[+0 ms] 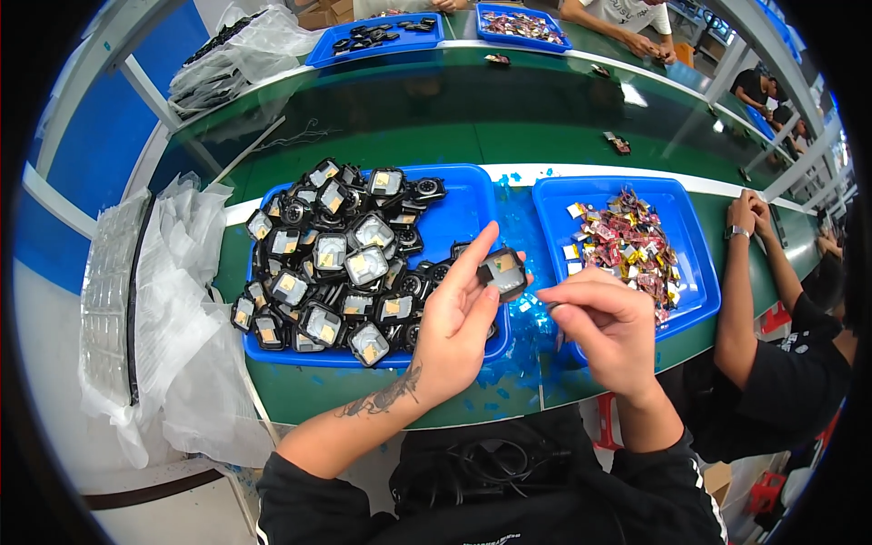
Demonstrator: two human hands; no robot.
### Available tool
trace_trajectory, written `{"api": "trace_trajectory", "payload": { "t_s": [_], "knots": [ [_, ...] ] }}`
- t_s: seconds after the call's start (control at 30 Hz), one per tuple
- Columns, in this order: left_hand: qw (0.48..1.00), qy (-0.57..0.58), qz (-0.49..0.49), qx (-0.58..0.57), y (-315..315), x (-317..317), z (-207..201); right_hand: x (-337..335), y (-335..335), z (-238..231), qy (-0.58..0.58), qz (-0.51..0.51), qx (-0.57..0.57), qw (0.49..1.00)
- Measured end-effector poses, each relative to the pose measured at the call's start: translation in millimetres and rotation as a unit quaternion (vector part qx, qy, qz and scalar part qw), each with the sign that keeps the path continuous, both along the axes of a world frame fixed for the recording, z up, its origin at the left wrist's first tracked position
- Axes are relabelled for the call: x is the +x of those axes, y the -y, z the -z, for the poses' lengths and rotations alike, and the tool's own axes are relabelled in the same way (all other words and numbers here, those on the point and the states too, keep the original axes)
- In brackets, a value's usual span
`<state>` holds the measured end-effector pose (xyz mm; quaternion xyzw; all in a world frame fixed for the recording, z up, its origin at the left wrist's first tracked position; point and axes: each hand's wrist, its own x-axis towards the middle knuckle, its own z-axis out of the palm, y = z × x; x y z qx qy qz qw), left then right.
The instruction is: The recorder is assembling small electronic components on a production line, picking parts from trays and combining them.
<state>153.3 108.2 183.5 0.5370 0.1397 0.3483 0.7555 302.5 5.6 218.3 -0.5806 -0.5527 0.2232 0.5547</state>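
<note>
My left hand [459,338] holds a black square watch case [505,271] between thumb and fingers, its open side with a grey and tan inner face turned up. Close beside it, my right hand [610,329] is closed in a pinch; a small dark bit shows at the fingertips, too small to name. Under and left of my left hand, a blue tray [468,195] carries a heap of similar black watch cases [329,252]. To the right, a second blue tray [699,289] holds a pile of small red circuit boards [627,238] with yellow and silver parts.
Blue film scraps [520,350] litter the green bench between the trays. Plastic sheeting [186,300] hangs at the left. Beyond a white ledge runs a green conveyor belt [545,136] with a few loose boards. A co-worker's arms [740,300] are close on the right; others sit across.
</note>
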Motion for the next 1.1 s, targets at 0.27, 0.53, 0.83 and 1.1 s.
{"api": "trace_trajectory", "payload": {
  "t_s": [0.27, 0.53, 0.83, 1.1],
  "knots": [
    [0.998, 0.013, 0.053, -0.007, 5, -1, -5, -21, -14, -8, 0.09, 0.106, -0.027, 0.99],
    [0.998, 0.034, 0.057, -0.001, 7, -2, -1, -17, -16, -4, 0.089, 0.103, -0.014, 0.991],
    [0.997, 0.007, 0.069, 0.021, 9, -6, -1, -13, -19, -9, 0.068, 0.076, -0.031, 0.994],
    [0.998, -0.016, 0.053, 0.031, 5, -5, 3, -6, -21, -6, 0.101, 0.085, -0.057, 0.99]
  ]
}}
